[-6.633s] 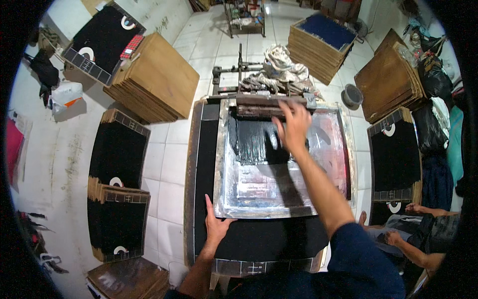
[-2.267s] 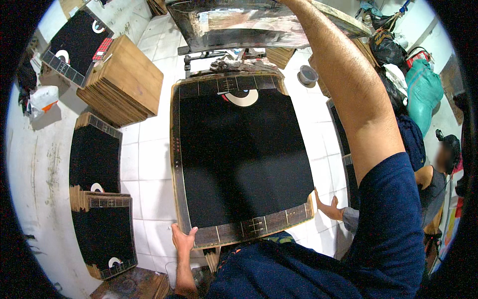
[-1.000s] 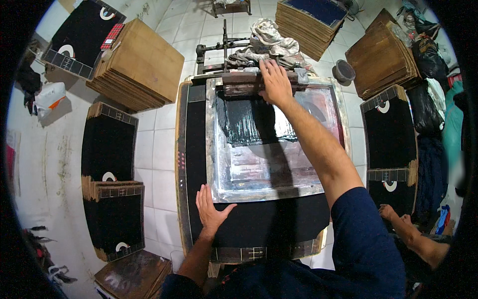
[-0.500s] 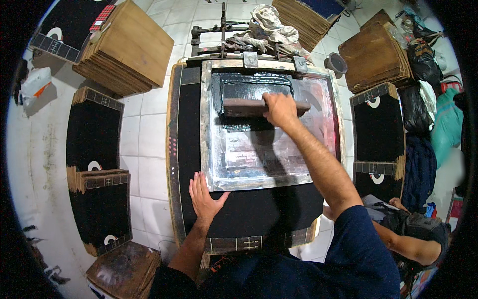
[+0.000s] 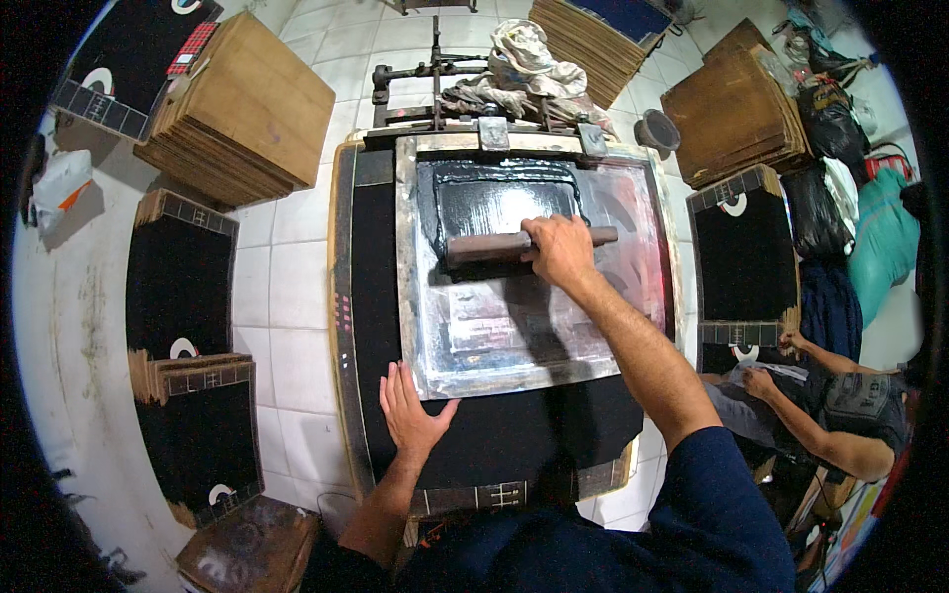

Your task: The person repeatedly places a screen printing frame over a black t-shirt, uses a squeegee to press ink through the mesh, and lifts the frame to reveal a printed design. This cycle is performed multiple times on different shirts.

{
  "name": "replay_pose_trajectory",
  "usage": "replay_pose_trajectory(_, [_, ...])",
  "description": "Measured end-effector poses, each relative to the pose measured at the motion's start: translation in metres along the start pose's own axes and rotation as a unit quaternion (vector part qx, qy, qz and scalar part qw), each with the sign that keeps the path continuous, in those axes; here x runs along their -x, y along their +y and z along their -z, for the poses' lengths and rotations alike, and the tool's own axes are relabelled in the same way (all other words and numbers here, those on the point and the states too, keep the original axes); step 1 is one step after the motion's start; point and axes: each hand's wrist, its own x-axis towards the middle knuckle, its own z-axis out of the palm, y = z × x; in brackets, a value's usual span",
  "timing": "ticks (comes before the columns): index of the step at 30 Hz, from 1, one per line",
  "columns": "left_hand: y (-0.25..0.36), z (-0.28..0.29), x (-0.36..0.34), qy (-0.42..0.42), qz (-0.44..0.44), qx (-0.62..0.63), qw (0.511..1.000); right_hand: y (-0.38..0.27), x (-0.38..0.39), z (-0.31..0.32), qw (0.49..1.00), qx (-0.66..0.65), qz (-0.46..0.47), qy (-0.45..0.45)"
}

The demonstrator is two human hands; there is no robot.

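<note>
A squeegee (image 5: 486, 248) with a brown wooden handle lies across the mesh of a printing screen, and my right hand (image 5: 561, 251) is wrapped around its handle right of the middle. Glossy black ink (image 5: 509, 193) covers the mesh just beyond it, with a thicker ridge along the far edge. The light-coloured screen frame (image 5: 514, 384) rests over black fabric (image 5: 524, 430) on a board, held by metal clamps (image 5: 494, 134) at its far side. My left hand (image 5: 415, 417) is spread at the frame's near left corner, fingers along its edge.
Stacks of brown boards (image 5: 247, 99) stand at the far left and far right (image 5: 727, 114). Black fabric-covered boards (image 5: 181, 287) line both sides. Crumpled rags (image 5: 534, 69) hang on a metal rack beyond the screen. A co-worker's arm (image 5: 811, 425) reaches in at the right, beside bags.
My right hand has drawn the squeegee a little toward me, leaving more inked mesh showing beyond it. My left hand stays at the frame's corner. The co-worker's hands have come into view.
</note>
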Motion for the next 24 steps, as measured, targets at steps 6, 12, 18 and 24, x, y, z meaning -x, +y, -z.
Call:
replay_pose_trajectory(6, [-0.001, -0.003, -0.001, 0.014, -0.009, 0.002, 1.000, 0.032, -0.114, 0.007, 1.000, 0.023, -0.014, 0.017])
replay_pose_trajectory(12, [-0.003, -0.006, 0.000, 0.011, -0.013, 0.007, 1.000, 0.015, -0.072, -0.011, 0.995, -0.003, -0.026, 0.098])
replay_pose_trajectory(18, [-0.004, -0.005, 0.001, -0.003, -0.015, 0.005, 1.000, 0.002, -0.020, -0.017, 0.992, -0.016, -0.001, 0.121])
replay_pose_trajectory(24, [-0.005, -0.007, 0.001, 0.004, -0.019, 0.005, 1.000, 0.013, -0.075, -0.017, 0.967, 0.006, 0.000, 0.253])
